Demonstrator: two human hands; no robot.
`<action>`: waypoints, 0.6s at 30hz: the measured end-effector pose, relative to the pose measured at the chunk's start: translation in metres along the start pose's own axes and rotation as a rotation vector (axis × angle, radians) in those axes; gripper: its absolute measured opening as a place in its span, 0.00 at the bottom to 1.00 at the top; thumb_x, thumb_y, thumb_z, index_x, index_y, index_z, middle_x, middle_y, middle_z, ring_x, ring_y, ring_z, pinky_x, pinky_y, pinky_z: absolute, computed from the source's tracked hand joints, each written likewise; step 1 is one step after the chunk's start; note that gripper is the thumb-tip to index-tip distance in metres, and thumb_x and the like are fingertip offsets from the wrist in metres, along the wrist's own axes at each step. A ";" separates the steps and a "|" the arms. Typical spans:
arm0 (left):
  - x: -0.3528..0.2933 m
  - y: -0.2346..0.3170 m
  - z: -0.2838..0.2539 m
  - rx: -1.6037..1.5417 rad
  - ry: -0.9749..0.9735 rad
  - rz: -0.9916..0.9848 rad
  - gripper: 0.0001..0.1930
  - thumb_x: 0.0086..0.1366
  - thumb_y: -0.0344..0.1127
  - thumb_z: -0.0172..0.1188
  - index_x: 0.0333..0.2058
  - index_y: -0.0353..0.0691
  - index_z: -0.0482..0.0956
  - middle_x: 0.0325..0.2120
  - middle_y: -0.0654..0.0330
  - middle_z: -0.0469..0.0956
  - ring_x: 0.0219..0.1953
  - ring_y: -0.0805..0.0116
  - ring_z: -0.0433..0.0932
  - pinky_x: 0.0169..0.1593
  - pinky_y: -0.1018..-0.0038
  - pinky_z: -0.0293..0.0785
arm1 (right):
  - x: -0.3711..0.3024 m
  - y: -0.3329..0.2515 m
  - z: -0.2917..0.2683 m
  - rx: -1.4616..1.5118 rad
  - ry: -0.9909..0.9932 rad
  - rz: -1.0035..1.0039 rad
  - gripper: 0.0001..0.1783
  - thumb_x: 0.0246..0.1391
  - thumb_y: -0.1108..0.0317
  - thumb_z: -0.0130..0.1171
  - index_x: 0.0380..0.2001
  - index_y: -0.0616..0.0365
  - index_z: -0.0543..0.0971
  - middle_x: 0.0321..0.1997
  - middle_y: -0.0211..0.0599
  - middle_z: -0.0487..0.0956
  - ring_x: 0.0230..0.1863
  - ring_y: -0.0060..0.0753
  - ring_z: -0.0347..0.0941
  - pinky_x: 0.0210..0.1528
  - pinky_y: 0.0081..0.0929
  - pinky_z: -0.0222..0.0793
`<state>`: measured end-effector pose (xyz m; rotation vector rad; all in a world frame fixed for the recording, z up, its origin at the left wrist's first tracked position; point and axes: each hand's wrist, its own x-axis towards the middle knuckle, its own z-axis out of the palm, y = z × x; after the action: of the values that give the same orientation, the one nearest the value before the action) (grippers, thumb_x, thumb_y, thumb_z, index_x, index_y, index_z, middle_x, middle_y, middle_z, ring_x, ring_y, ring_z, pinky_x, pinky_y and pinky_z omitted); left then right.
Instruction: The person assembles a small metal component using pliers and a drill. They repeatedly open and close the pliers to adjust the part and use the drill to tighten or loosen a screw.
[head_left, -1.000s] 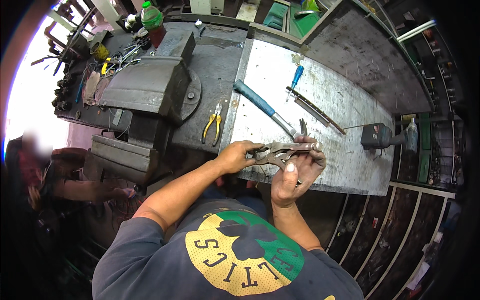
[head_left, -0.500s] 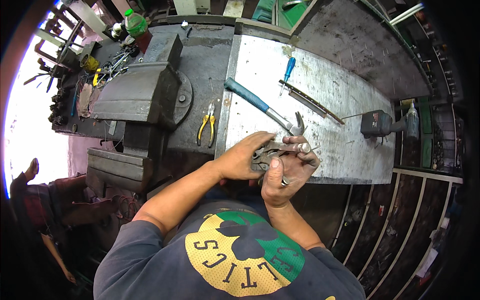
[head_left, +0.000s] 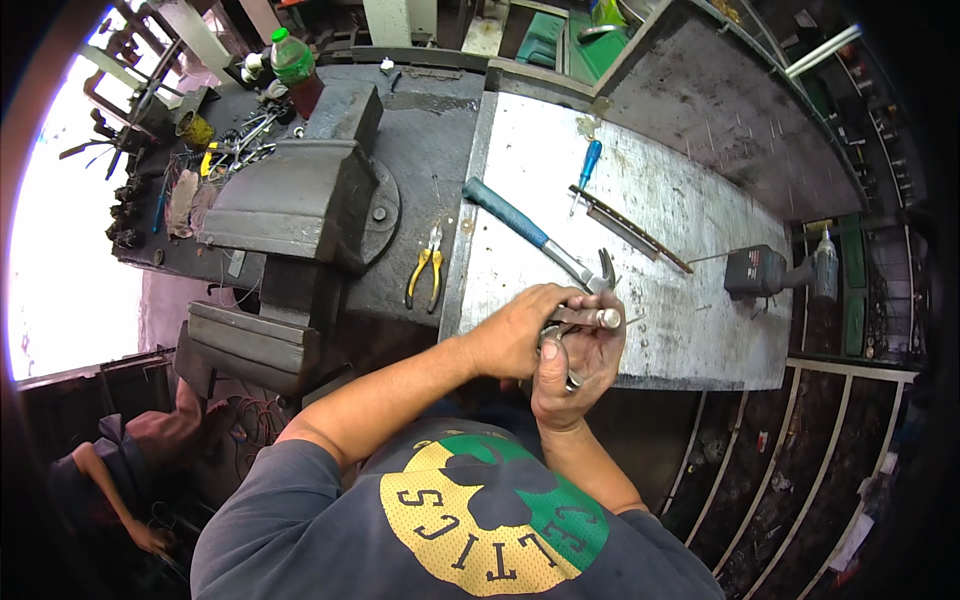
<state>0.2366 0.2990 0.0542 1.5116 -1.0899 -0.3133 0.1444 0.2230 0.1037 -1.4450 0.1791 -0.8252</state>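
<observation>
Both my hands hold a grey metal part [head_left: 584, 318] in front of my body, at the near edge of the metal-topped table. A bar with a shiny rounded end sticks out of it; most of the rest is hidden, so its kind is unclear. My left hand [head_left: 522, 332] wraps over it from the left, fingers closed. My right hand [head_left: 582, 372] supports it palm up, with the thumb pressed against it. Just beyond the hands lies a claw hammer [head_left: 520, 225] with a blue-green grip, its head close to my fingers.
Left stand a big bench vise [head_left: 285, 200] and yellow-handled pliers [head_left: 424, 272]. On the table are a blue screwdriver [head_left: 590, 162], a dark metal strip [head_left: 632, 232] and a cordless drill [head_left: 765, 272]. A bottle [head_left: 296, 72] stands far left. Another person's arm [head_left: 112, 490] shows lower left.
My left hand has closed further over the metal part and covers more of it. The whole view has shifted slightly. At lower left the other person has moved.
</observation>
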 end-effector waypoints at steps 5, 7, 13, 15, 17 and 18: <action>0.007 -0.002 -0.001 0.051 -0.053 -0.054 0.28 0.52 0.40 0.72 0.51 0.35 0.75 0.46 0.46 0.80 0.51 0.40 0.79 0.58 0.56 0.76 | 0.004 -0.010 0.000 0.029 -0.075 0.049 0.50 0.52 0.65 0.75 0.70 0.70 0.56 0.65 0.46 0.63 0.68 0.39 0.62 0.73 0.38 0.59; 0.009 -0.004 -0.001 0.090 -0.111 -0.120 0.27 0.51 0.42 0.73 0.47 0.35 0.76 0.42 0.47 0.81 0.49 0.41 0.80 0.56 0.56 0.77 | 0.006 -0.013 0.001 0.004 -0.113 -0.017 0.51 0.50 0.64 0.78 0.69 0.69 0.58 0.65 0.46 0.63 0.67 0.39 0.63 0.73 0.38 0.59; 0.010 -0.002 0.001 -0.032 0.062 -0.027 0.22 0.51 0.43 0.73 0.41 0.38 0.80 0.37 0.48 0.83 0.43 0.42 0.83 0.48 0.54 0.80 | 0.011 -0.009 0.006 0.032 -0.111 0.016 0.44 0.53 0.62 0.79 0.63 0.66 0.63 0.56 0.41 0.68 0.58 0.32 0.66 0.65 0.32 0.63; 0.010 0.001 0.000 -0.016 0.089 -0.034 0.19 0.51 0.42 0.73 0.40 0.40 0.82 0.36 0.50 0.84 0.41 0.44 0.84 0.47 0.55 0.81 | 0.014 -0.007 0.007 0.016 -0.124 -0.015 0.35 0.56 0.64 0.78 0.56 0.64 0.66 0.49 0.38 0.70 0.51 0.27 0.67 0.57 0.27 0.66; 0.009 0.007 0.000 -0.041 0.058 -0.115 0.17 0.53 0.42 0.73 0.39 0.41 0.83 0.34 0.52 0.84 0.39 0.45 0.84 0.45 0.55 0.82 | 0.018 -0.008 0.008 0.051 -0.092 -0.003 0.29 0.57 0.65 0.77 0.51 0.63 0.69 0.45 0.37 0.72 0.47 0.26 0.70 0.52 0.25 0.68; 0.008 0.011 0.000 -0.056 0.047 -0.153 0.16 0.53 0.42 0.73 0.38 0.42 0.83 0.33 0.52 0.84 0.38 0.46 0.84 0.44 0.55 0.82 | 0.021 -0.010 0.007 -0.025 -0.049 -0.015 0.23 0.58 0.67 0.76 0.45 0.62 0.72 0.38 0.35 0.74 0.40 0.26 0.72 0.48 0.25 0.72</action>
<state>0.2361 0.2938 0.0668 1.5476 -0.9237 -0.4087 0.1599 0.2172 0.1217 -1.4901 0.1421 -0.8018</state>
